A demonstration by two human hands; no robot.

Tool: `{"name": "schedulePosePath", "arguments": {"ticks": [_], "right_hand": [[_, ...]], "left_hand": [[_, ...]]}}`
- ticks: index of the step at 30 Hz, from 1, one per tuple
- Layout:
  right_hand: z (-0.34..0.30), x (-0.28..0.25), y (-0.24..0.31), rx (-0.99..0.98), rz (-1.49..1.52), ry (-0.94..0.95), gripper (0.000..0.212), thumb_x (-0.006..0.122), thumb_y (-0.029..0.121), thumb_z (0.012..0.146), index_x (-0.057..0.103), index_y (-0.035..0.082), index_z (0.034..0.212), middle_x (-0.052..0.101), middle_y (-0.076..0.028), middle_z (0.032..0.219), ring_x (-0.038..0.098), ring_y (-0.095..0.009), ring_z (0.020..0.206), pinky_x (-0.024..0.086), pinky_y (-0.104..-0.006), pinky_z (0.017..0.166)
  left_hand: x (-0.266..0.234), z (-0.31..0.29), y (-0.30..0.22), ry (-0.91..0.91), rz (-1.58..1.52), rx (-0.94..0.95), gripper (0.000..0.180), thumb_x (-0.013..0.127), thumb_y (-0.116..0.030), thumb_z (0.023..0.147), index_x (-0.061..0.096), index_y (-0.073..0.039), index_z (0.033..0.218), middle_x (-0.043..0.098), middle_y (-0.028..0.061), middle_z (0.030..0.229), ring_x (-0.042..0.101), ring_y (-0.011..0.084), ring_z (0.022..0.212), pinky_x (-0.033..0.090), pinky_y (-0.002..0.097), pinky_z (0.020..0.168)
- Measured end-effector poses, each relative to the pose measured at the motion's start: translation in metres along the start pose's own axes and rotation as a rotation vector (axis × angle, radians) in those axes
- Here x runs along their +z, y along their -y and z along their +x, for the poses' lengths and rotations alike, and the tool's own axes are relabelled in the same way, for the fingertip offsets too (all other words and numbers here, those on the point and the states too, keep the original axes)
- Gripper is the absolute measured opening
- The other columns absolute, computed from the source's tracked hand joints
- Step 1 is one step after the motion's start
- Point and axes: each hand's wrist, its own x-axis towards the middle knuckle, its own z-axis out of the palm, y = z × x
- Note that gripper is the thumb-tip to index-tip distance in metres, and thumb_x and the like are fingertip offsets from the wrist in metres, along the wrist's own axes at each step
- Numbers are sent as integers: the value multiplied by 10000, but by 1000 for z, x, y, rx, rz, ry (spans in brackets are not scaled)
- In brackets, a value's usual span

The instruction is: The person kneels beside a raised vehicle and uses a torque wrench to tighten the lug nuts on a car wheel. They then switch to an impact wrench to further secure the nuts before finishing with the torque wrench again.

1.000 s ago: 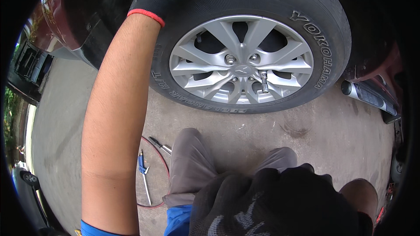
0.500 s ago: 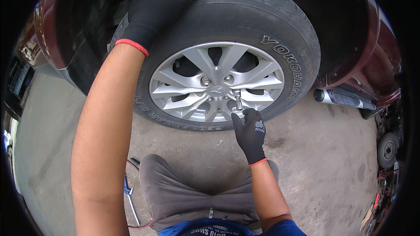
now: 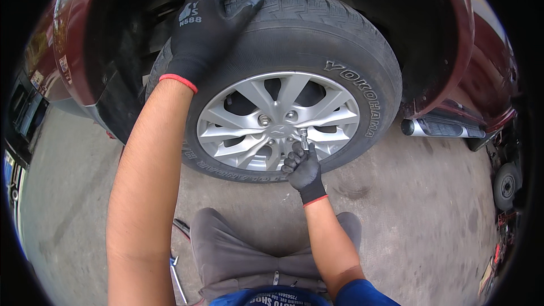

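In front of me a black tyre is mounted on a silver alloy wheel in the car's wheel arch. My left hand, in a black glove with a red cuff, lies over the top of the tread with its thumb stretched out. A chrome socket sticks out from one of the lug positions right of the hub centre. At its near end, my gloved right hand has its fingers curled in and seems to grip it. Metal lug nuts show around the hub.
Dark red car body curves around the tyre, with a side step at the right. A blue-handled tool lies on the concrete floor beside my left leg. A spare wheel stands at the far right.
My right hand has moved up and left to the socket, and its fingers have curled in at the socket's end. My left hand stays on the tread while the view shifts slightly.
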Motion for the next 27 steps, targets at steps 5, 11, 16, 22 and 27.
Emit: {"name": "schedulePosePath", "arguments": {"ticks": [5, 11, 16, 22, 27], "right_hand": [[-10, 4, -9, -398, -536, -413, 475, 650, 502, 1000, 616, 35, 921, 632, -57, 737, 615, -186, 648, 470, -368, 593], [3, 0, 1, -254, -206, -340, 310, 632, 331, 1045, 577, 60, 904, 544, -27, 695, 569, -155, 614, 436, -340, 556], [-1, 9, -10, -300, -220, -374, 301, 593, 312, 1064, 579, 55, 908, 522, -28, 712, 580, -193, 630, 440, -387, 567], [-4, 20, -8, -261, -286, -394, 388, 540, 416, 1062, 573, 70, 891, 518, -39, 677, 564, -202, 616, 444, -412, 547], [-1, 16, -8, -155, -106, -433, 446, 501, 469, 1074, 569, 80, 868, 500, -18, 651, 523, -176, 561, 425, -378, 511]], "left_hand": [[-4, 4, 1, 46, 61, 26, 595, 662, -629, 894, 700, -128, 1212, 707, 126, 1205, 676, 300, 1128, 532, 427, 978], [-1, 4, 6, 60, 50, 8, 615, 647, -659, 892, 699, -146, 1227, 703, 120, 1223, 670, 288, 1153, 538, 447, 981], [-2, 6, 6, 48, 55, 23, 585, 670, -626, 891, 708, -139, 1213, 706, 115, 1204, 675, 285, 1133, 546, 445, 965], [-4, 7, 2, 54, 42, 36, 545, 689, -577, 891, 717, -122, 1190, 710, 113, 1171, 679, 297, 1109, 546, 433, 958], [-6, 5, -2, 93, -1, -40, 539, 701, -552, 894, 715, -98, 1185, 710, 119, 1168, 670, 301, 1122, 536, 425, 973]]}}
